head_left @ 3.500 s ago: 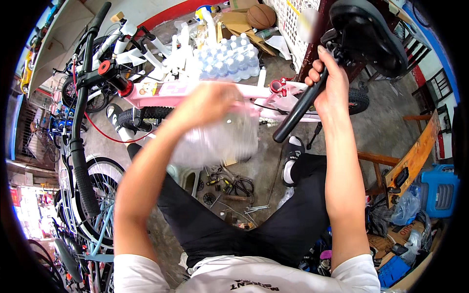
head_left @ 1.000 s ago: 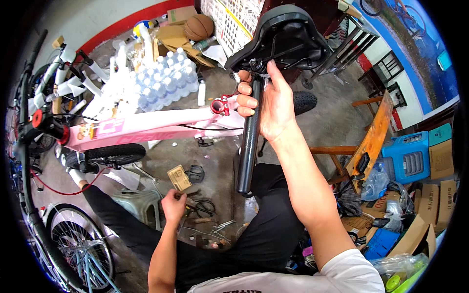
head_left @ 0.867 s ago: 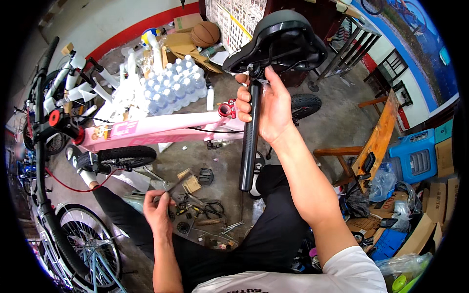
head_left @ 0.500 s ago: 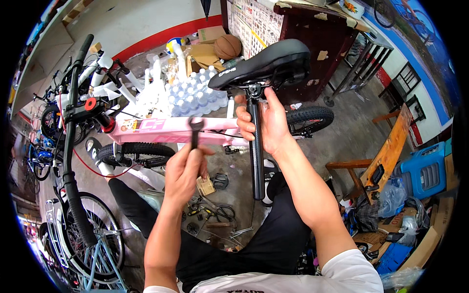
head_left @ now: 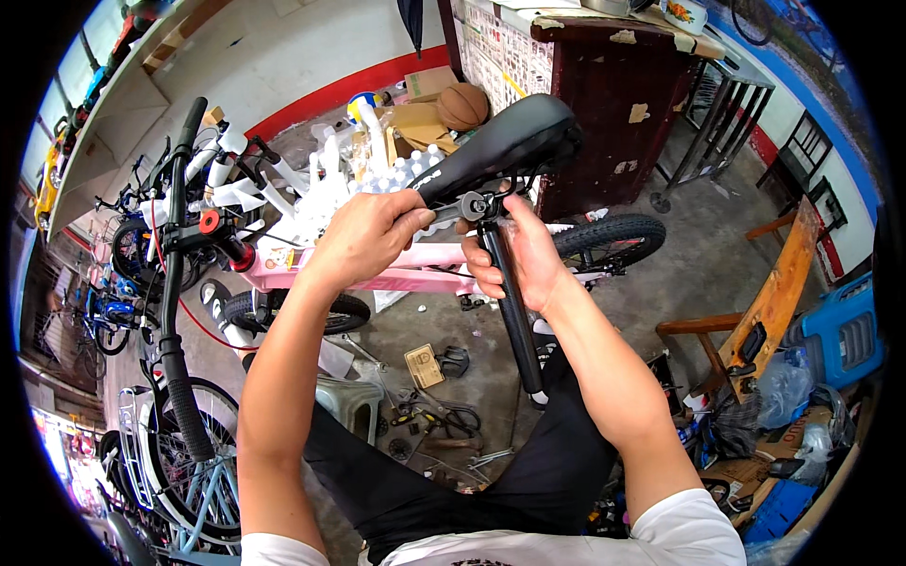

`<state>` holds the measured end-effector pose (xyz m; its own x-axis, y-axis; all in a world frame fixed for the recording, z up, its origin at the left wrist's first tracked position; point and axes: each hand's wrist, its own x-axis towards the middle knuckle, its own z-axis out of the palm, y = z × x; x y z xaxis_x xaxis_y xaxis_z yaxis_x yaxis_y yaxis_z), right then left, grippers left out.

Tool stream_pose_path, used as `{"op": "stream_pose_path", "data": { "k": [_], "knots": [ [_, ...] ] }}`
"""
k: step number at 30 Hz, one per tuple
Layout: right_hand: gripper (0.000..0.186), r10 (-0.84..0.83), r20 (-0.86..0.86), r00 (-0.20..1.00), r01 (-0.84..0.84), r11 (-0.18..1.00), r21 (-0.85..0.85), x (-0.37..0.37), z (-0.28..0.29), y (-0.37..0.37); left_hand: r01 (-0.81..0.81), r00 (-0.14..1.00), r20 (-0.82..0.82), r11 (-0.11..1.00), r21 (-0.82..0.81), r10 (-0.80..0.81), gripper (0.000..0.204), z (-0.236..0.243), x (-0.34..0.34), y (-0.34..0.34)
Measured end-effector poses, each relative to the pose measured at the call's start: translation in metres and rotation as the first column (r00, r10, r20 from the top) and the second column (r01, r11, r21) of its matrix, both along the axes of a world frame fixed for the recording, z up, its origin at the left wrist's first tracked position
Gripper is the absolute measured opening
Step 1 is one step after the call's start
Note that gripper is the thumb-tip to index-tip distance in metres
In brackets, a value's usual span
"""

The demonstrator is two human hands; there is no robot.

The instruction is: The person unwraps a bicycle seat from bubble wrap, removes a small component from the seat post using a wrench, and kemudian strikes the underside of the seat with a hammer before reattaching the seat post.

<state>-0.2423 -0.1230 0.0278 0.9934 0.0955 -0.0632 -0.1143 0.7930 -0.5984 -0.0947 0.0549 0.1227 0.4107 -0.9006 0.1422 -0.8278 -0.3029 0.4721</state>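
Saddle (head_left: 519,141) sits just above the right hand (head_left: 531,253) gripping its post (head_left: 515,316); left hand (head_left: 370,236) grips a wrench (head_left: 455,211).

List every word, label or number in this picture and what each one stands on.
I won't copy the wording, but here is where print shows.
Black bicycle saddle: pale lettering on its side.
Pink bicycle frame: darker pink lettering, partly hidden.
White T-shirt: dark lettering, cut off below.
White printed panel: too small to read.
Small cardboard box: too small to read.
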Motion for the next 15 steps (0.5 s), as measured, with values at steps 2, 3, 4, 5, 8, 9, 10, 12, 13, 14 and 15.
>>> {"op": "stream_pose_path", "data": {
  "k": [2,3,4,5,8,9,10,12,13,14,15],
  "knots": [
    [0.073,0.008,-0.010,1.000,-0.008,1.000,0.007,-0.002,-0.001,-0.001,0.015,1.000,0.024,1.000,-0.002,-0.015,0.025,-0.001,0.000,-0.003],
    [0.072,-0.006,-0.014,1.000,0.006,1.000,-0.001,-0.001,-0.002,-0.001,0.017,0.998,0.065,1.000,-0.021,-0.016,0.025,-0.004,-0.001,-0.004],
    [0.072,-0.018,-0.018,1.000,0.018,1.000,-0.011,-0.001,-0.003,-0.002,0.019,0.994,0.105,0.999,-0.042,-0.014,0.026,-0.007,-0.001,-0.005],
    [0.072,-0.016,-0.015,1.000,0.016,1.000,-0.010,-0.001,-0.004,-0.003,0.016,0.994,0.107,0.999,-0.041,-0.012,0.026,-0.015,-0.004,-0.004],
    [0.070,0.017,-0.036,0.999,-0.016,1.000,0.014,0.001,-0.004,-0.003,-0.174,0.984,-0.070,0.956,-0.236,0.162,0.029,-0.052,-0.019,-0.004],
    [0.069,0.007,-0.078,0.997,-0.009,1.000,-0.026,0.000,-0.004,-0.003,-0.204,0.975,-0.133,0.950,-0.238,0.176,0.029,-0.058,-0.023,-0.003],
    [0.069,-0.001,-0.126,0.992,-0.007,0.998,-0.066,-0.002,-0.006,-0.002,-0.224,0.969,-0.154,0.946,-0.234,0.191,0.029,-0.063,-0.023,-0.003],
    [0.069,-0.037,-0.150,0.988,0.027,0.997,-0.071,-0.002,-0.007,0.003,-0.249,0.961,-0.180,0.941,-0.231,0.210,0.029,-0.069,-0.023,-0.002],
    [0.068,-0.077,-0.169,0.983,0.065,0.995,-0.073,-0.002,-0.007,0.005,-0.237,0.965,-0.166,0.943,-0.235,0.201,0.029,-0.067,-0.024,-0.003],
    [0.065,-0.082,-0.157,0.984,0.073,0.995,-0.062,-0.004,-0.007,0.004,-0.225,0.969,-0.152,0.945,-0.238,0.192,0.029,-0.068,-0.025,-0.003],
    [0.065,-0.078,-0.163,0.984,0.068,0.996,-0.064,-0.007,-0.006,0.003,-0.230,0.968,-0.158,0.944,-0.238,0.196,0.029,-0.071,-0.026,-0.003]
  ]
}}
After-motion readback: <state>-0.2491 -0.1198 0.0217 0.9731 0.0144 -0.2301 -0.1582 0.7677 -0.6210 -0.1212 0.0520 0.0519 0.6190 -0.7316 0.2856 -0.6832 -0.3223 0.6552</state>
